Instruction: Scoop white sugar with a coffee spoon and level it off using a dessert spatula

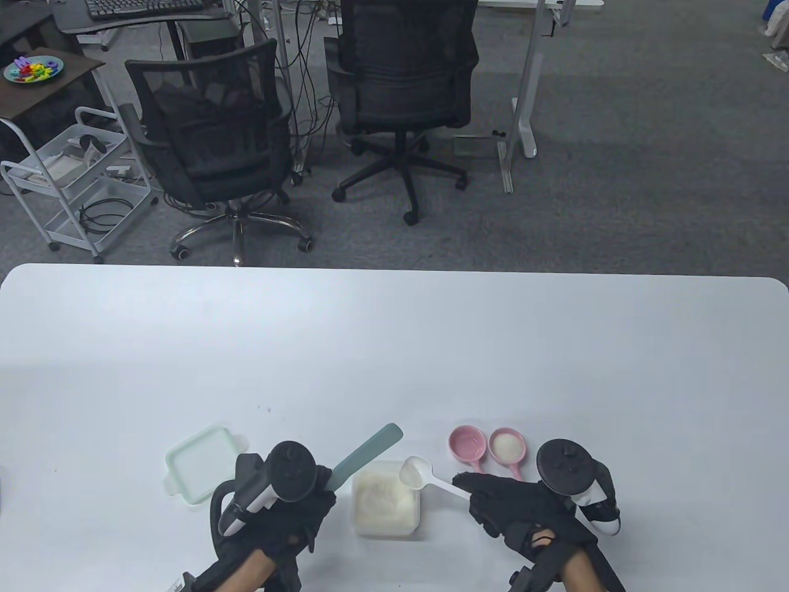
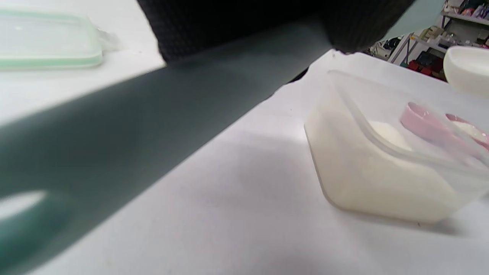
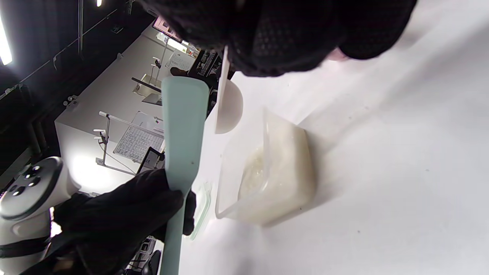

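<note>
A clear square container of white sugar (image 1: 385, 501) stands on the white table (image 1: 394, 345) between my hands; it also shows in the left wrist view (image 2: 382, 179) and the right wrist view (image 3: 279, 172). My left hand (image 1: 308, 499) grips the green dessert spatula (image 1: 367, 457) by its handle, blade raised over the container's far left corner. My right hand (image 1: 493, 493) holds the white coffee spoon (image 1: 425, 476) by its handle, the bowl above the container's far right corner. The spoon bowl (image 3: 228, 107) looks empty in the table view.
A pale green container lid (image 1: 200, 464) lies to the left of my left hand. Two pink measuring spoons (image 1: 468, 445) lie right of the container; the right one (image 1: 508, 446) holds white sugar. Office chairs stand beyond the table's far edge.
</note>
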